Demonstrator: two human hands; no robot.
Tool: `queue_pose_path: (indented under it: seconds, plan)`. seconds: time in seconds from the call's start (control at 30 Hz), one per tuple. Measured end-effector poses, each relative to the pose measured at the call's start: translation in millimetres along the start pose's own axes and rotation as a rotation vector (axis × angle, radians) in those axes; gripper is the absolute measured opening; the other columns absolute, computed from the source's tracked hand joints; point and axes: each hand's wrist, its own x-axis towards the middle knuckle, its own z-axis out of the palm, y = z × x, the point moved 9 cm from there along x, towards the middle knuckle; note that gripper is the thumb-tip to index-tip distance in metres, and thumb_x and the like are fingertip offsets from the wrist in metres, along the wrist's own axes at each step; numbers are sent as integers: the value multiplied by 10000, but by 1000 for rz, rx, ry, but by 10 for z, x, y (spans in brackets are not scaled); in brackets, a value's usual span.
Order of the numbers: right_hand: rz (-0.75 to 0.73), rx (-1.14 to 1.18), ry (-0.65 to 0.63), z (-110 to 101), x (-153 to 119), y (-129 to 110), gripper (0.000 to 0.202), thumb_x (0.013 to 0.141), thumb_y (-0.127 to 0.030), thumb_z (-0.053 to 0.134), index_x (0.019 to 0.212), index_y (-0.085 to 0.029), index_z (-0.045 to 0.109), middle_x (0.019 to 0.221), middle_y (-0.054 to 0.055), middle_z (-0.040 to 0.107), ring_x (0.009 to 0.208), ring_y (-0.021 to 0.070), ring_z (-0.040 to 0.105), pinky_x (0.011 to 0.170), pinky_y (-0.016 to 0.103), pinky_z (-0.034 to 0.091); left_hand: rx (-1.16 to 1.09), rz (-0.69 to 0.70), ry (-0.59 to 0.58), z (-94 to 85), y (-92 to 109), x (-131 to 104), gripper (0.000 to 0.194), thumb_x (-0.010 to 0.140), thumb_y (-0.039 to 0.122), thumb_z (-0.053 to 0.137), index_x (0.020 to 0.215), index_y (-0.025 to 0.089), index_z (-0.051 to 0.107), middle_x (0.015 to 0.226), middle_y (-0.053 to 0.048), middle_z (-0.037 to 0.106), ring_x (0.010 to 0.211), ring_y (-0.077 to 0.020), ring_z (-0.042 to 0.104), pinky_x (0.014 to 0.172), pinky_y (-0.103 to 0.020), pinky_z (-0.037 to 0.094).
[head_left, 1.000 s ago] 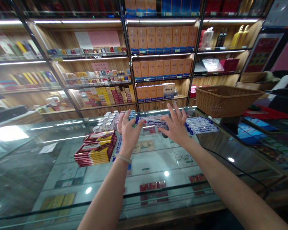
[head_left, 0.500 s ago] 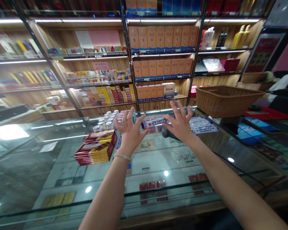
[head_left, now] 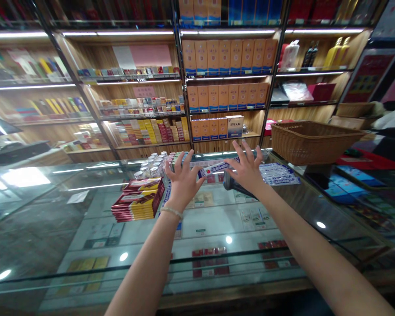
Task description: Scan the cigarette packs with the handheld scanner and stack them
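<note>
A slim blue-and-white stick packet (head_left: 219, 168) with printed characters and a small red picture is stretched between my hands above the glass counter. My left hand (head_left: 184, 182), with a pale bracelet at the wrist, pinches its left end between thumb and forefinger. Toward the other end, the thumb and forefinger of my right hand (head_left: 247, 170) close around it. The other fingers of both hands are spread upward. Just below the right hand lies a dark handheld device (head_left: 232, 184), partly covered. More such packets (head_left: 278, 174) form a pile to the right.
Red-and-yellow packs (head_left: 138, 199) are stacked left of my hands, with clear-lidded jars (head_left: 151, 166) behind. A wicker basket (head_left: 316, 142) stands at the right on the glass counter (head_left: 213, 219). Shelves with orange boxes (head_left: 230, 57) rise beyond.
The view has shifted slightly, so the surroundings sit further right. My left forefinger has come down closer to the thumb at the packet's left end. My right hand keeps nearly the same pose.
</note>
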Motion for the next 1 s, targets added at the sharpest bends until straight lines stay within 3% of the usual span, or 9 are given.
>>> queue_pose_path:
  seconds: [0.2,0.37,0.57,0.87,1.0]
  plan:
    - [-197,35,-117,45,231,-330,262,960,-249,666,1204,-303,746,1734,20,302,1623,331,201,1282,731,-14,31,2,-31,-208,-100,-215,190,806,347,841,955,294,737,1675,-36,431,1593,-363,280,1285,-685,-73]
    - [-376,73,-194,301,274,-810,252,943,-202,689,1155,-318,759,1725,-9,321,1622,314,219,1298,720,36,82,-150,-24,-436,-287,-730,165,804,360,844,915,290,742,1658,-28,458,1571,-394,315,1278,-704,-66]
    - [-508,197,-245,678,160,-1283,260,898,-188,748,1088,-365,769,1695,-68,374,1612,278,259,1325,673,97,132,-262,-12,-556,-435,-1244,172,788,322,847,907,276,730,1639,-50,486,1572,-398,316,1270,-708,-88]
    - [-642,243,-279,1119,268,-1692,242,910,-161,710,1034,-364,757,1688,-97,389,1615,244,250,1329,636,40,168,-358,-18,-565,-568,-1404,96,828,319,806,878,260,749,1623,-67,506,1551,-421,346,1266,-738,-52]
    - [-712,175,-175,1352,253,-1781,182,932,-208,704,1054,-332,757,1685,-48,411,1594,260,302,1318,639,31,266,-350,-32,-486,-601,-1423,76,849,305,783,893,245,765,1615,-85,514,1540,-403,367,1270,-730,-9]
